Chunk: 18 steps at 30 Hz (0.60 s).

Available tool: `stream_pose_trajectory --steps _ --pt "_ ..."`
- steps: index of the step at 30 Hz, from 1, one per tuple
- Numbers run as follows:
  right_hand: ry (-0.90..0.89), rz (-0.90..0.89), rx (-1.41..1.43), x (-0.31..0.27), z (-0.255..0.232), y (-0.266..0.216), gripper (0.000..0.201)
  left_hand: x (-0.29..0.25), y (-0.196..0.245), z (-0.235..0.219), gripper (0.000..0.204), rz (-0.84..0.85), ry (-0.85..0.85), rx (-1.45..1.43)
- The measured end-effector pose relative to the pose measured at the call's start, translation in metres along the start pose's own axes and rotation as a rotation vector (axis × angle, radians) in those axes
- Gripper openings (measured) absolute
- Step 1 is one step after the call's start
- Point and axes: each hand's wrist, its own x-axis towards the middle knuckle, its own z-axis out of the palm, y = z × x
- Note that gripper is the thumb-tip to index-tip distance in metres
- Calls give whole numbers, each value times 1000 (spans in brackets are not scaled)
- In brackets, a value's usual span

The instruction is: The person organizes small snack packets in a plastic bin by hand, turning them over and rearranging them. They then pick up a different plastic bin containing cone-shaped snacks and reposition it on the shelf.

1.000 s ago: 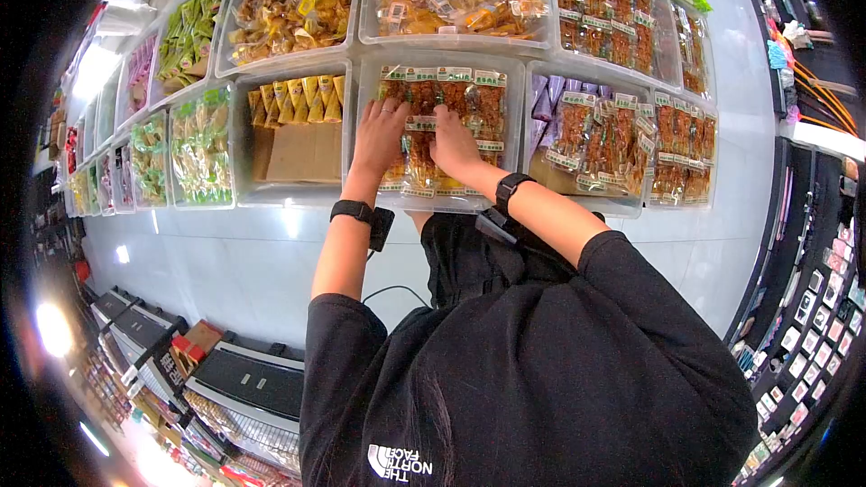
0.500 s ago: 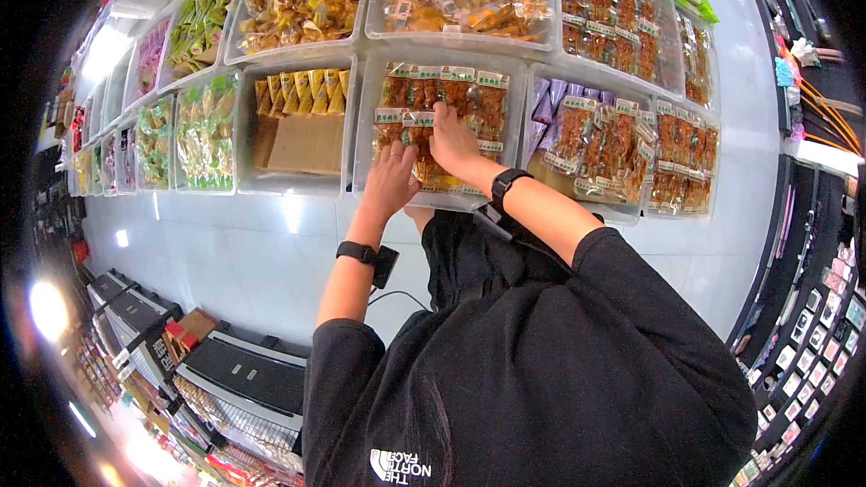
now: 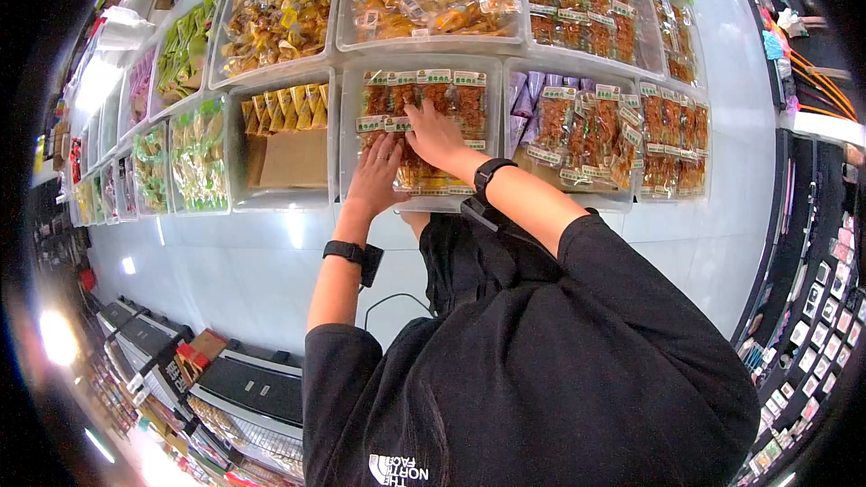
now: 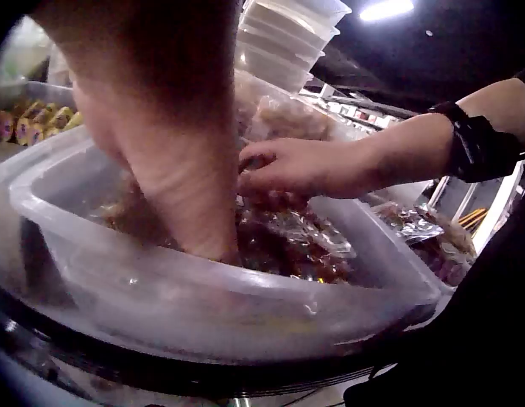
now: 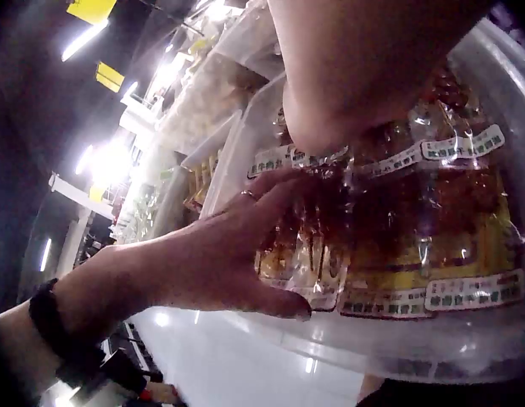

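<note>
Many food packets (image 3: 469, 108) lie inside a translucent bin (image 3: 348, 117); the left hand (image 3: 375, 177), fingers spread open, touches them near its front rim, while the right hand (image 3: 437, 139), fingers loosely extended, rests farther in.

The floor (image 3: 230, 261) is pale, glossy tile with thin joint lines and bright glints of reflected light. Along the right side of the head view stands a black display rack (image 3: 783, 243) hung with rows of small carded goods (image 3: 816, 329). At lower left are black-topped wire racks (image 3: 257, 392) beside a red box (image 3: 191, 356). The wrist views show a dark ceiling (image 4: 432, 51), tube lights (image 5: 84, 40) and yellow signs (image 5: 109, 76).
</note>
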Motion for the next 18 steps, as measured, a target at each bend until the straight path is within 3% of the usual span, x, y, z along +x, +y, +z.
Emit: stream_pose_trajectory --steps 2,4,8,10,13,17,18 --pt "78 1 21 6 2 0 30 1 2 0 97 -8 -4 -5" --pt "-60 1 -36 17 -1 0 29 1 3 0 97 -7 -11 16" --pt "-63 39 -42 31 -1 1 28 0 5 -1 94 5 48 -5" --pt "-16 13 -35 36 2 3 12 1 5 -2 93 -5 25 49" --pt "-77 18 -15 41 6 3 11 1 5 -3 91 -15 27 102" --pt "-7 50 -35 36 2 -9 12 1 5 -5 85 -38 20 118" --pt "-75 91 -2 35 -1 -11 26 0 5 -3 85 -38 24 121"
